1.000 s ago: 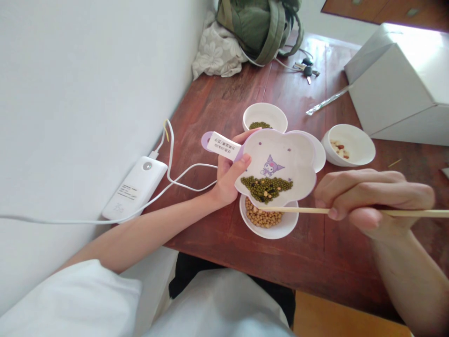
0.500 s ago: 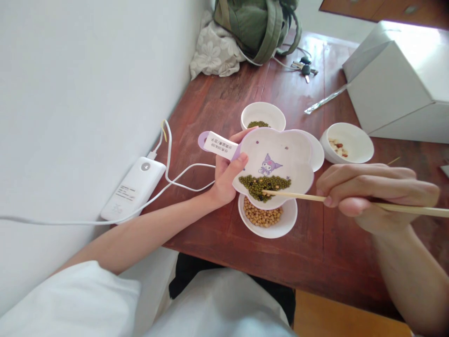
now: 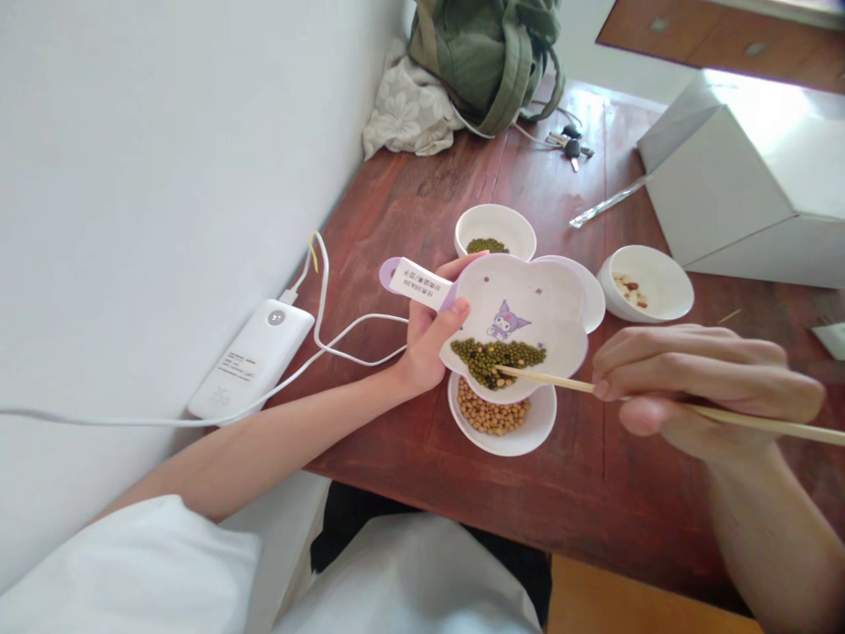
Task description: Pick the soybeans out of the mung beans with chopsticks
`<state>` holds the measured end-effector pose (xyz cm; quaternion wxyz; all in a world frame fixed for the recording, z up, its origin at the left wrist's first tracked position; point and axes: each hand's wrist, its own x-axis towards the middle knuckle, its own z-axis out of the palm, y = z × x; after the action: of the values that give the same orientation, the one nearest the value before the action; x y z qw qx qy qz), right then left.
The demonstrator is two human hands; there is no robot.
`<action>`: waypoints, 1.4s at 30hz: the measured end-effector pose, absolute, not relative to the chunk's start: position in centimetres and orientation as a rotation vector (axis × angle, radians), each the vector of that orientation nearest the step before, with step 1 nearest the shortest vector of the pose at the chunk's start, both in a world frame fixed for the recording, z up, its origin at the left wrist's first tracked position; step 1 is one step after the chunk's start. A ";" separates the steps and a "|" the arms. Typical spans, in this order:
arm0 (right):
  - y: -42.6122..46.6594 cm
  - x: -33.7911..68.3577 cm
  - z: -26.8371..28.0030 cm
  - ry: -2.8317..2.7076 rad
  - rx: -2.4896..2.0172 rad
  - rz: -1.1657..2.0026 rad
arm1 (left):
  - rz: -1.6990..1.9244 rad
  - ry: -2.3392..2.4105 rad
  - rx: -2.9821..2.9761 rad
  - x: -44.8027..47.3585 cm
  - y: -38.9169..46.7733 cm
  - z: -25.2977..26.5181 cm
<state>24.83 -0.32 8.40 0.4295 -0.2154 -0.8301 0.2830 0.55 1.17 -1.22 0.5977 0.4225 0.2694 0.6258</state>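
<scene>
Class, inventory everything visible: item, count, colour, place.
Dish: one, white-purple, centre
Bowls: apparently four, white, central
Beans: many, multicoloured, dish and bowls
Nuts: several, brown-white, right bowl
Stick: one visible, tan, right
Power bank: one, white, left
Cables: some, white, left and back
Bag: one, green, back
Cloth: one, pale, back
Keys: several, dark-silver, back
Box: one, white, right
Strip: one, clear, beside box
Sliver: one, tan, right
Table: one, reddish, beneath
Wall: one, white, left
Furniture: one, brown, top right
Left hand: one, bare, on dish
Right hand: one, bare, on stick

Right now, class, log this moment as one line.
left hand: grips flower-shaped dish | right hand: grips stick | stick tip: at green beans
</scene>
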 end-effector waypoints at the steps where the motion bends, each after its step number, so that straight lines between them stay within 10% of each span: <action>1: -0.1 24.7 8.6 -2.111 -0.537 0.719 | 1.444 0.632 0.980 0.5 1.2 -1.2; 42: 1.9 25.5 7.8 -1.976 -0.531 1.049 | 1.426 0.639 0.953 0.0 0.9 -0.9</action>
<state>25.47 1.90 7.77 0.4089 -0.2107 -0.7843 0.4162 -0.01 0.90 -0.86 0.6097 0.4125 0.2766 0.6177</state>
